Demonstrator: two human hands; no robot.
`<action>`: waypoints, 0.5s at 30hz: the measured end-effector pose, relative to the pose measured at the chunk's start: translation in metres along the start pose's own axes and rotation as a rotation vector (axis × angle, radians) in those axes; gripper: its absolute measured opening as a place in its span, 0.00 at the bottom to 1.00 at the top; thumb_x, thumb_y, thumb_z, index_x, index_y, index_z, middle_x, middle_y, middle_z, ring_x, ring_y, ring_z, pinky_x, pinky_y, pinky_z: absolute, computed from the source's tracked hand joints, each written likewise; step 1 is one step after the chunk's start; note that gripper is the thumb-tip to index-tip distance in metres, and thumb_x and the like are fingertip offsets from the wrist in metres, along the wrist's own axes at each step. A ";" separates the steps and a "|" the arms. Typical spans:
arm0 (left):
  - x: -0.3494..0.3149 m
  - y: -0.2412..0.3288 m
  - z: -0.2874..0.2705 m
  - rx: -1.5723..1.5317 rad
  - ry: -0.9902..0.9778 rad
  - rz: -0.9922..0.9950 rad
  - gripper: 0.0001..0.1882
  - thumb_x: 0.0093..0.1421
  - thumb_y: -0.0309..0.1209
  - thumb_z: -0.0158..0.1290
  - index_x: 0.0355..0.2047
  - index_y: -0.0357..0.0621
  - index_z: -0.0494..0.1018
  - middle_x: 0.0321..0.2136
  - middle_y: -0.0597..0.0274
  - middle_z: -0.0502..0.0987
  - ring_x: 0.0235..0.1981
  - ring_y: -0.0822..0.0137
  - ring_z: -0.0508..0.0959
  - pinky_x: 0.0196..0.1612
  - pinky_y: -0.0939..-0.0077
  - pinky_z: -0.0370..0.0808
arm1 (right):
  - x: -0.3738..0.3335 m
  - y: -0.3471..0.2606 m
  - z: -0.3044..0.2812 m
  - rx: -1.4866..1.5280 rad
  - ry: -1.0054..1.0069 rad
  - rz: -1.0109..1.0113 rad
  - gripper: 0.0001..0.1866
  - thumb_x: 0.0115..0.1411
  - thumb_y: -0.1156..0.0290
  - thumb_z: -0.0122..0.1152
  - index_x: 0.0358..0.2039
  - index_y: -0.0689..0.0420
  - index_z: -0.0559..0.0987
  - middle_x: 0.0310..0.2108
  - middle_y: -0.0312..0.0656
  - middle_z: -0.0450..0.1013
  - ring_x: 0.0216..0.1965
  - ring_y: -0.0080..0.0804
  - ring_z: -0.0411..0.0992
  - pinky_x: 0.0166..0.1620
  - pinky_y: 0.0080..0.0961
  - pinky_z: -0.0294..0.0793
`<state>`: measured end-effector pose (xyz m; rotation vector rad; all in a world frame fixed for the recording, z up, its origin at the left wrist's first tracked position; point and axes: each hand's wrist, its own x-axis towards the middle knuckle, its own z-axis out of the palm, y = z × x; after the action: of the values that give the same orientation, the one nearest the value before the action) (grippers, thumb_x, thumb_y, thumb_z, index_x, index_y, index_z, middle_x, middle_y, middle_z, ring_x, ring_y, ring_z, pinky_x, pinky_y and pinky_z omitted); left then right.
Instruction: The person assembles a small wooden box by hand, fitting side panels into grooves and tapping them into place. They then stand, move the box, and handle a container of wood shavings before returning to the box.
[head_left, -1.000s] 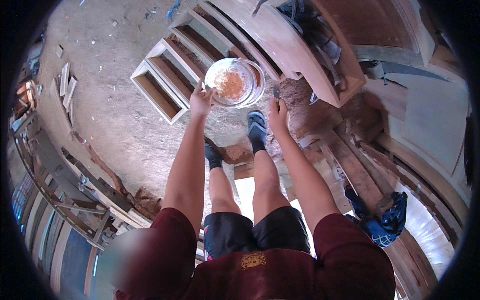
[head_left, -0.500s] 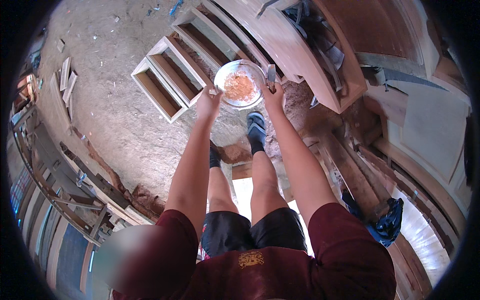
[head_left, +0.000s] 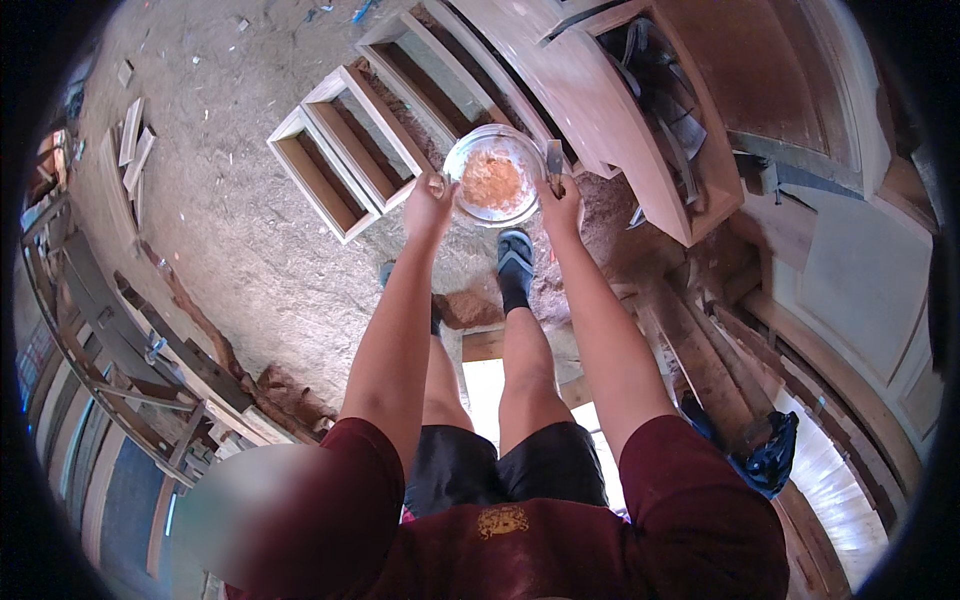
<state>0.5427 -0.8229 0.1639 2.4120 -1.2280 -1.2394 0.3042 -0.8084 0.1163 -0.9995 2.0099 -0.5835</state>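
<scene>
A round, pale metal basin (head_left: 466, 148) hangs in front of me, over the ground beyond my feet. Orange paste or powder (head_left: 494, 184) lies in its middle, with whitish smears around the inner wall. My left hand (head_left: 429, 207) is closed on the basin's left rim. At the right rim, my right hand (head_left: 562, 205) grips both the edge and a putty knife (head_left: 555, 160), whose blade points away from me. The fingers beneath the basin are hidden.
Pale wooden frames (head_left: 357, 215) lie on the dirt floor beyond the basin. A large wooden cabinet (head_left: 640, 165) lies to the right, with scraps inside. Timber (head_left: 190, 350) is stacked at left; a dark blue plastic bag (head_left: 768, 455) rests on planks at right.
The basin and both hands have shifted slightly right and nearer. My left foot has come into view beside my left forearm, and the whole view has turned a little.
</scene>
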 end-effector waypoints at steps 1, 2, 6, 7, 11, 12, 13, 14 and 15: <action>0.002 -0.004 0.002 -0.033 0.019 0.012 0.23 0.55 0.47 0.64 0.45 0.49 0.74 0.38 0.53 0.83 0.41 0.53 0.82 0.43 0.59 0.76 | -0.001 -0.003 0.001 0.006 -0.008 -0.008 0.25 0.54 0.54 0.68 0.43 0.62 0.77 0.36 0.55 0.77 0.38 0.50 0.76 0.43 0.41 0.73; 0.004 -0.008 0.005 -0.066 0.037 0.024 0.22 0.56 0.47 0.64 0.44 0.49 0.74 0.38 0.53 0.83 0.41 0.53 0.82 0.43 0.59 0.76 | -0.002 -0.006 0.002 0.005 -0.015 0.005 0.26 0.54 0.54 0.68 0.45 0.62 0.77 0.37 0.56 0.77 0.40 0.51 0.76 0.44 0.41 0.73; 0.011 -0.014 0.009 -0.148 -0.004 -0.040 0.23 0.55 0.46 0.64 0.45 0.47 0.74 0.39 0.53 0.83 0.42 0.52 0.82 0.44 0.59 0.76 | -0.005 -0.014 0.004 -0.028 0.002 0.042 0.28 0.55 0.54 0.68 0.49 0.63 0.75 0.41 0.59 0.77 0.44 0.53 0.76 0.47 0.41 0.73; 0.010 -0.010 0.008 -0.135 -0.004 -0.039 0.23 0.55 0.46 0.64 0.46 0.47 0.73 0.39 0.53 0.83 0.42 0.52 0.82 0.44 0.59 0.76 | -0.006 -0.012 0.005 -0.045 0.021 0.051 0.29 0.55 0.54 0.68 0.49 0.62 0.75 0.41 0.59 0.77 0.44 0.53 0.76 0.47 0.41 0.72; 0.000 0.019 0.007 -0.063 0.244 0.041 0.26 0.55 0.44 0.65 0.50 0.47 0.72 0.39 0.52 0.83 0.42 0.50 0.82 0.44 0.58 0.76 | -0.003 0.009 0.016 0.126 0.143 0.017 0.27 0.56 0.53 0.68 0.46 0.62 0.75 0.40 0.58 0.76 0.42 0.51 0.76 0.46 0.40 0.73; 0.004 0.020 0.008 -0.065 0.197 0.041 0.27 0.55 0.44 0.64 0.51 0.48 0.71 0.39 0.52 0.82 0.42 0.50 0.82 0.44 0.58 0.76 | 0.001 0.019 0.023 0.173 0.170 0.019 0.26 0.56 0.53 0.68 0.44 0.62 0.76 0.39 0.57 0.77 0.40 0.50 0.76 0.45 0.39 0.73; 0.010 0.010 0.012 -0.066 0.148 0.034 0.27 0.55 0.43 0.64 0.53 0.49 0.71 0.40 0.51 0.82 0.42 0.50 0.82 0.44 0.57 0.76 | 0.001 0.028 0.026 0.213 0.193 0.025 0.25 0.56 0.52 0.68 0.42 0.63 0.76 0.37 0.57 0.77 0.39 0.49 0.76 0.44 0.39 0.73; 0.017 -0.003 0.019 -0.068 0.099 0.025 0.28 0.56 0.43 0.64 0.54 0.49 0.70 0.40 0.51 0.82 0.42 0.49 0.81 0.44 0.57 0.76 | -0.001 0.027 0.023 0.154 0.157 0.045 0.23 0.58 0.53 0.67 0.39 0.62 0.76 0.34 0.52 0.76 0.36 0.43 0.75 0.41 0.37 0.73; 0.024 -0.018 0.026 -0.022 0.053 0.145 0.27 0.57 0.42 0.63 0.55 0.48 0.71 0.39 0.49 0.82 0.41 0.48 0.81 0.43 0.56 0.76 | 0.001 0.021 0.021 0.099 0.123 0.059 0.21 0.59 0.54 0.66 0.36 0.62 0.77 0.32 0.47 0.76 0.34 0.36 0.74 0.39 0.35 0.72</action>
<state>0.5413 -0.8230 0.1243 2.2796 -1.3396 -1.1352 0.3116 -0.7981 0.0900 -0.8603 2.0889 -0.7207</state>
